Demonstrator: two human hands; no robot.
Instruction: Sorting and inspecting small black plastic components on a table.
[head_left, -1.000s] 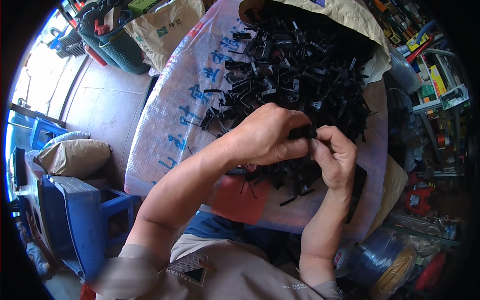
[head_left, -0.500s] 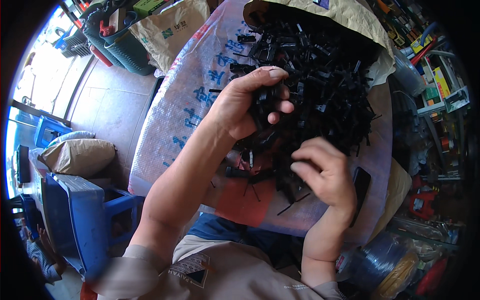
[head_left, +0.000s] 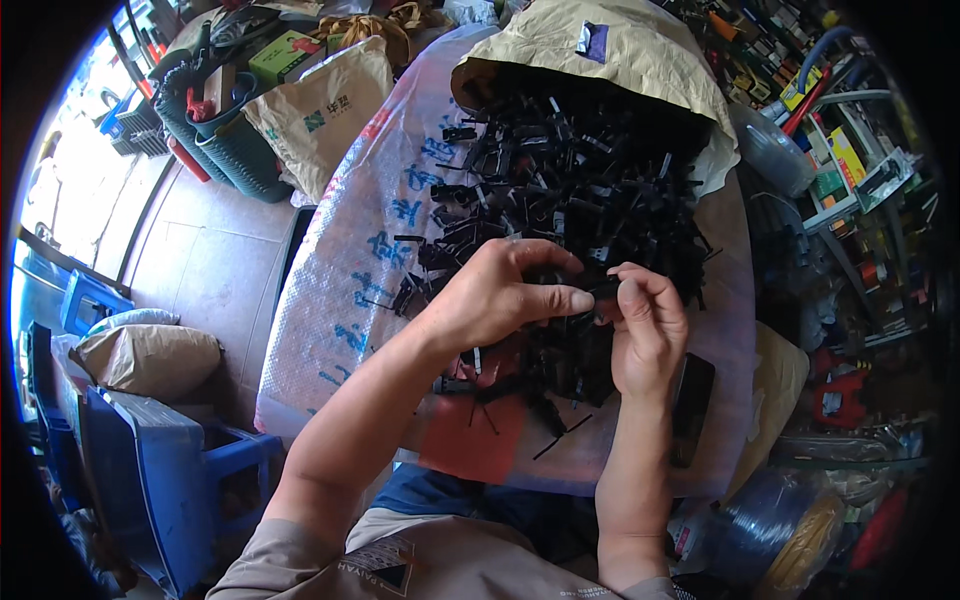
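Over the near part of a heap of small black plastic pieces (head_left: 560, 215), my two hands meet around a small black piece (head_left: 600, 288). My left hand (head_left: 510, 295) pinches its left end between thumb and fingers. On the other end, my right hand (head_left: 648, 320) closes with thumb and fingertips. The piece's exact kind is too dark to make out. The heap spills from a large brown paper sack (head_left: 620, 45) onto a white woven plastic sheet (head_left: 330, 290) with blue handwriting and a red patch (head_left: 470, 435).
A dark phone-like slab (head_left: 692, 410) lies right of my right forearm. Blue plastic stools (head_left: 165, 450) stand at the left, near a stuffed paper sack (head_left: 150, 350). A dark green basket (head_left: 235, 150) is at the far left. Crowded shelves (head_left: 850, 190) line the right side.
My left hand has come down and my right hand has risen to meet it at the black piece. The whole view has shifted slightly, showing more of the far side.
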